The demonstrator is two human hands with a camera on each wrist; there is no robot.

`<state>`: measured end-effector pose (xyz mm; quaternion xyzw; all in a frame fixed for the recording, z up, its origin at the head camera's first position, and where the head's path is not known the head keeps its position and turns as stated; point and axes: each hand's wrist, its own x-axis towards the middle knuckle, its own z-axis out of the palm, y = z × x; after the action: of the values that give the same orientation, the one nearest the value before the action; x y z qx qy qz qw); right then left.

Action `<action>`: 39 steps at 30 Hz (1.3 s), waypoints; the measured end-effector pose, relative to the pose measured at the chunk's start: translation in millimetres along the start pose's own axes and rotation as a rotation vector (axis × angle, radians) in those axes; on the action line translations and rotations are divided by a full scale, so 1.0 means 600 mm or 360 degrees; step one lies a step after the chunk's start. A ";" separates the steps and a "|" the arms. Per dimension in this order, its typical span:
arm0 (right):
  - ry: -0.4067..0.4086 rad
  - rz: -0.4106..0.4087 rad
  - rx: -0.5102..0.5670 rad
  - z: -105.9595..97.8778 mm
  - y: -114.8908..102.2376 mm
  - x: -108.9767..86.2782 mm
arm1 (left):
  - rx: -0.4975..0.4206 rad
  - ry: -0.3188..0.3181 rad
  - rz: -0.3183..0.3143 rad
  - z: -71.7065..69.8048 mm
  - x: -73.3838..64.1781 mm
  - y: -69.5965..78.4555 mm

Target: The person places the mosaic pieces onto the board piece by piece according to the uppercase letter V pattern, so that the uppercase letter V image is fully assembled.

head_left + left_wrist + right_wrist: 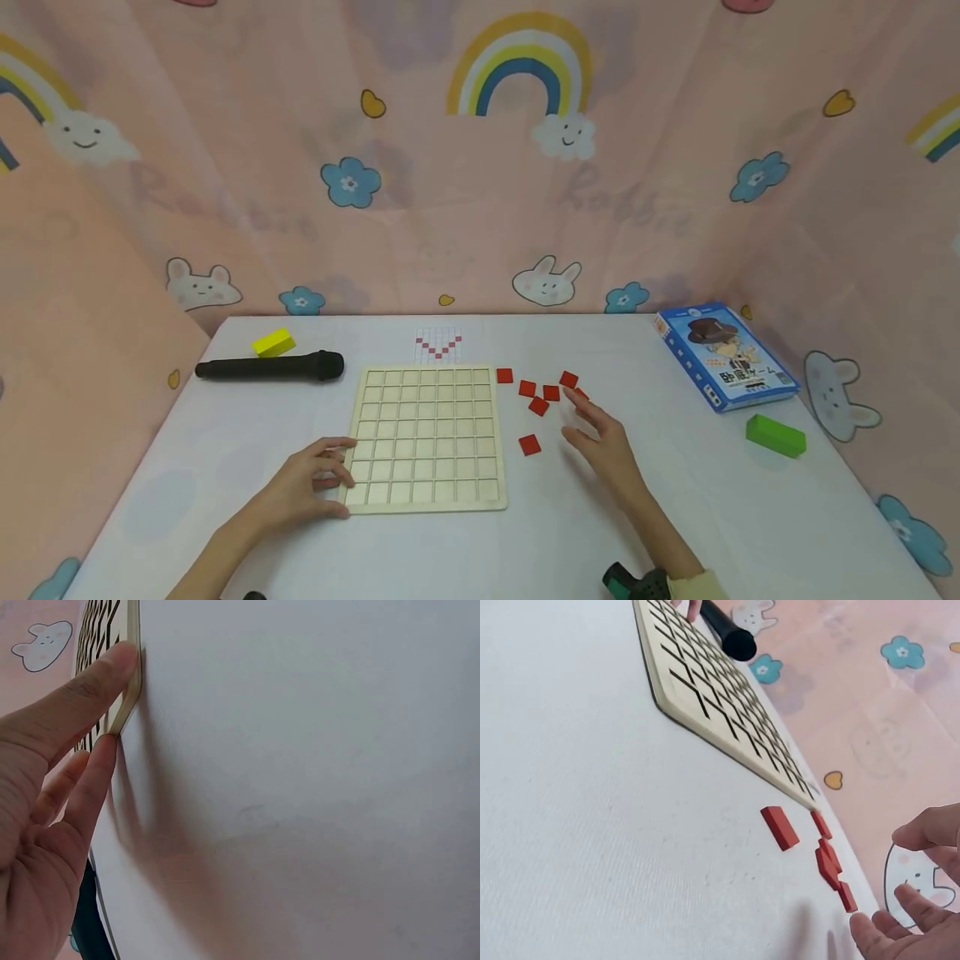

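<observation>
My left hand (306, 482) rests at the left edge of a pale wooden grid board (427, 510). Its fingertips lie over that edge, and the thumb touches close to the near left corner. The board's square cells hold no tiles. To the right, several red square tiles (538, 406) lie loose on the table, one of them (529, 444) nearer to me. Over the far right tiles reaches my right hand (606, 446), thumb and fingers spread with nothing between them. Its index fingertip overlaps a red tile in the head view; the right wrist view shows a gap between thumb and fingers.
A small card with a red V pattern (438, 345) lies behind the board on the white table (172, 500). A black microphone (262, 368) and a yellow block (273, 342) are at the back left. A blue box (727, 354) and a green block (776, 436) sit on the right.
</observation>
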<state>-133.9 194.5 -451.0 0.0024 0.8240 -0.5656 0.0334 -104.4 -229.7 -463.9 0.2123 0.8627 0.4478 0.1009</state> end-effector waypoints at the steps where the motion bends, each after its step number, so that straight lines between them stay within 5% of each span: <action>1: -0.0013 0.0006 -0.0003 -0.002 0.003 0.002 | 0.0000 0.0009 -0.0001 0.000 0.000 0.000; 11: -0.0256 -0.0190 -0.0098 -0.009 0.046 0.021 | -0.0082 -0.0004 -0.0031 0.000 0.001 -0.004; 21: -0.0576 -0.0346 -0.0260 -0.015 0.057 0.052 | -0.0005 -0.0031 -0.0024 -0.004 0.004 -0.010; 33: -0.0685 -0.0327 -0.0343 -0.018 0.065 0.068 | -0.0112 -0.0053 -0.0048 -0.001 0.004 -0.005; 39: -0.0635 -0.0375 -0.0402 -0.014 0.064 0.068 | -0.0106 -0.0041 -0.0035 -0.002 0.005 -0.006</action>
<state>-173.4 214.6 -486.1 -0.2094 0.8597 -0.4476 0.1293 -108.5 -231.1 -466.3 0.2051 0.8483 0.4722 0.1239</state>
